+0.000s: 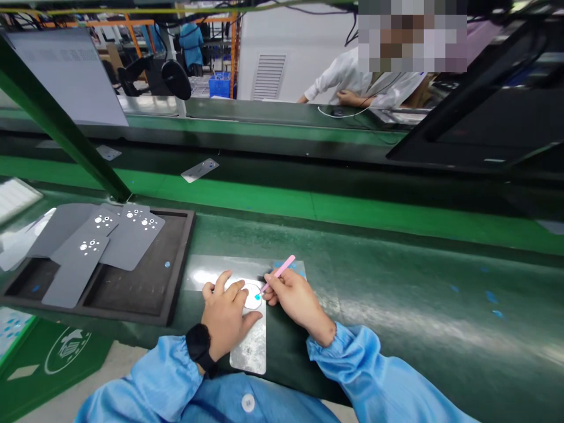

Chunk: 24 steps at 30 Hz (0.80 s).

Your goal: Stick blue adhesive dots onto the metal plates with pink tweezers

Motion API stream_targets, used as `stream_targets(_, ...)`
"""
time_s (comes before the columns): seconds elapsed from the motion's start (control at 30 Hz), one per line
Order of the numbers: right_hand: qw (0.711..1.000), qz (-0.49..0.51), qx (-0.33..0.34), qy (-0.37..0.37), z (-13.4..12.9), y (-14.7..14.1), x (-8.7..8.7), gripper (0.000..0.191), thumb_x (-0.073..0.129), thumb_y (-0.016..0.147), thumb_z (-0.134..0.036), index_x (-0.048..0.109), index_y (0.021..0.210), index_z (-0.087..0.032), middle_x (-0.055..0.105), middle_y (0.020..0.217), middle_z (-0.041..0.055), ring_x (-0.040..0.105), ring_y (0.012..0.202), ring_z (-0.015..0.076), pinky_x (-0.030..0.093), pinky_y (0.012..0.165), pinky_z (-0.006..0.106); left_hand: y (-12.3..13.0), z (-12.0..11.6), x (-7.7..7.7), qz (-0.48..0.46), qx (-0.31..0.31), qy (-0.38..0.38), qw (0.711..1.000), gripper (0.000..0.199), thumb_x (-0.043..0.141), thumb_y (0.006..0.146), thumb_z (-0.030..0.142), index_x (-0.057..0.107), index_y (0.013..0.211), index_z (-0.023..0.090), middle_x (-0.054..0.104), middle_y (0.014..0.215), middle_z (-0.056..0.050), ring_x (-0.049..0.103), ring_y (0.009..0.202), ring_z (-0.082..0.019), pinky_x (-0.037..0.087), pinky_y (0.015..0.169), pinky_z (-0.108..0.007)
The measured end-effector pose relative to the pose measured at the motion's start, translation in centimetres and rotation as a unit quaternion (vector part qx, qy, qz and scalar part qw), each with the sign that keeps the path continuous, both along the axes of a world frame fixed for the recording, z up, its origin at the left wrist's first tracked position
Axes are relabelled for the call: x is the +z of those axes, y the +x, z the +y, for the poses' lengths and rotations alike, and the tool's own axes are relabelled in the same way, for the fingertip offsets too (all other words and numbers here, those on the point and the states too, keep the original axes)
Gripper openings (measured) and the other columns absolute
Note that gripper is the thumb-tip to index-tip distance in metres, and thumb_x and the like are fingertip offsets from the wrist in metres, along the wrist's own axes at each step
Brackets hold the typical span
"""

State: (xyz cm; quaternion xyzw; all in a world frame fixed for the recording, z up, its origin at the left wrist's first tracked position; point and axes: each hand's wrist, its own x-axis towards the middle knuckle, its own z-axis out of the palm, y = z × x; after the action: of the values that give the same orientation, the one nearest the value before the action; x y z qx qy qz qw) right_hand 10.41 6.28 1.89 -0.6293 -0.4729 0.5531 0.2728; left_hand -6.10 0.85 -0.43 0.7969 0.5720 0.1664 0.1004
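Note:
My right hand (293, 294) pinches a pair of pink tweezers (284, 266), their tip angled down to the left. At that tip is a small bright blue piece (258, 296), over the upper part of a flat silvery panel (249, 349). My left hand (227, 314) lies across the panel's left side, fingers spread and pressing near a white round outline. Beneath the panel's top end and both hands is a clear plastic sheet (202, 270) with blue bits (299, 268) at its right. The fingertips of my right hand partly hide those bits.
On the left, a black tray (176, 282) holds several grey panels (74, 273) with punched holes. Blue scraps (491, 297) lie on the green bench (396, 282) to the right. Another panel (200, 170) rests farther back. A person in white sleeves (330, 76) sits opposite.

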Motion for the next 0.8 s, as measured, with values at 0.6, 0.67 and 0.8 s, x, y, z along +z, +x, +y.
stream_targets(0.6, 1.000, -0.012, -0.005, 0.006, -0.19, -0.23, -0.03, 0.016, 0.056, 0.081, -0.029, 0.056, 0.069, -0.019, 0.063, 0.053, -0.0009, 0.061, 0.044, 0.0135, 0.050, 0.045, 0.024, 0.03, -0.02, 0.04, 0.000, -0.011, -0.005, 1.000, 0.030, 0.065, 0.080, 0.046, 0.065, 0.098, 0.021, 0.065, 0.115, -0.011, 0.045, 0.119, -0.035, 0.033, 0.088, -0.051)
stream_targets(0.67, 1.000, -0.014, -0.001, 0.008, -0.21, -0.22, -0.07, 0.015, 0.055, 0.081, -0.029, 0.056, 0.070, -0.019, 0.063, 0.053, -0.0009, 0.061, 0.045, 0.0132, 0.050, 0.045, 0.023, 0.05, -0.03, -0.02, 0.002, -0.010, 0.002, 1.000, 0.030, 0.066, 0.080, 0.046, 0.065, 0.097, 0.022, 0.065, 0.114, -0.010, 0.045, 0.118, -0.035, 0.033, 0.087, -0.050)
stream_targets(0.8, 1.000, -0.020, -0.004, 0.009, -0.25, -0.26, -0.07, 0.016, 0.054, 0.081, -0.029, 0.056, 0.069, -0.019, 0.063, 0.054, -0.0006, 0.062, 0.045, 0.0134, 0.050, 0.045, 0.023, 0.06, -0.06, -0.03, 0.005, -0.010, 0.022, 1.000, 0.029, 0.068, 0.078, 0.046, 0.065, 0.095, 0.022, 0.064, 0.115, -0.007, 0.045, 0.116, -0.032, 0.033, 0.085, -0.046)
